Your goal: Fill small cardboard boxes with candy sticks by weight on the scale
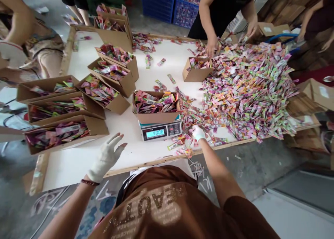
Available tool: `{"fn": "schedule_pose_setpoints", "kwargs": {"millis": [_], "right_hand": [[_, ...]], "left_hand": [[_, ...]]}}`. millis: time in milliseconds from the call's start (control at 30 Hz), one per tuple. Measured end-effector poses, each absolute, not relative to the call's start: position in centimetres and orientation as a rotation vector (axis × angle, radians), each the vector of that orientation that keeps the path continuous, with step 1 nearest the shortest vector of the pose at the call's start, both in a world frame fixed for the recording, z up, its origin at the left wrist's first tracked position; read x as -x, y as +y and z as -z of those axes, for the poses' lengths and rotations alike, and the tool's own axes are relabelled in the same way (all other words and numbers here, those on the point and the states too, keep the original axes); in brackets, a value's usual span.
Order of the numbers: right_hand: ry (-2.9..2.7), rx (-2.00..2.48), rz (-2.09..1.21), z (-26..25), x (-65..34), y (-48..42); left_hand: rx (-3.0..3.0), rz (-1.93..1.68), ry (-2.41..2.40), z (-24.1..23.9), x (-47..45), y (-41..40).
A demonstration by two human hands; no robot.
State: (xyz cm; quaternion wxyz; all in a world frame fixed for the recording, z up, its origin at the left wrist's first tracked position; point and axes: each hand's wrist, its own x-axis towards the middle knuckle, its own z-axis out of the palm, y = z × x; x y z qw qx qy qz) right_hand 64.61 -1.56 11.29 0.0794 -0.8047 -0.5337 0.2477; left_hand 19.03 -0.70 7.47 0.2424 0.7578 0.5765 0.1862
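Note:
A cardboard box (156, 118) full of small pink, purple and green packets (152, 101) rests on a digital scale (161, 130), whose lit blue display seems to read 4008. To the left of the scale, my left hand (105, 159) hovers in a white glove with bare fingertips, its fingers spread and nothing in them. My right hand (199, 132), also gloved, is down among loose packets (180, 141) just right of the scale. Its fingers look curled together, and whatever they hold is hidden.
Several filled boxes (117, 103) stand on the left of the white table (125, 152). A large packet heap (250, 93) covers its right side. Across the table, a co-worker's hand (212, 46) reaches over another box (194, 74). Blue crates (159, 4) sit behind; a wooden rim (146, 162) edges the table.

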Motion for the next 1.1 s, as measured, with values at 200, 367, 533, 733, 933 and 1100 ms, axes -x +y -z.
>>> {"fn": "schedule_pose_setpoints", "kwargs": {"millis": [200, 367, 533, 733, 933, 1100], "right_hand": [[-1.681, 2.316, -0.776, -16.2, -68.5, 1.2], [-1.929, 1.616, -0.609, -22.9, -66.8, 5.4], [-2.034, 1.204, -0.572, -27.3, -58.8, 8.0], [-2.110, 1.092, -0.627, -27.9, -56.4, 7.2], [-2.281, 0.828, -1.140, -27.0, -56.5, 4.4], [-2.060, 0.870, -1.347, -25.6, -57.1, 2.7]], "left_hand": [[-1.996, -0.518, 1.577, -5.8, -18.7, -1.6], [-1.993, -0.670, 1.496, -6.2, -19.9, -1.3], [-2.065, -0.896, 1.439, -12.1, -23.1, 0.7], [-1.835, -1.103, 1.357, -20.9, -27.4, 3.5], [-1.101, -0.809, 0.723, -24.4, -33.5, 6.4], [-1.225, -0.829, 0.769, -25.5, -35.8, 7.7]]}}
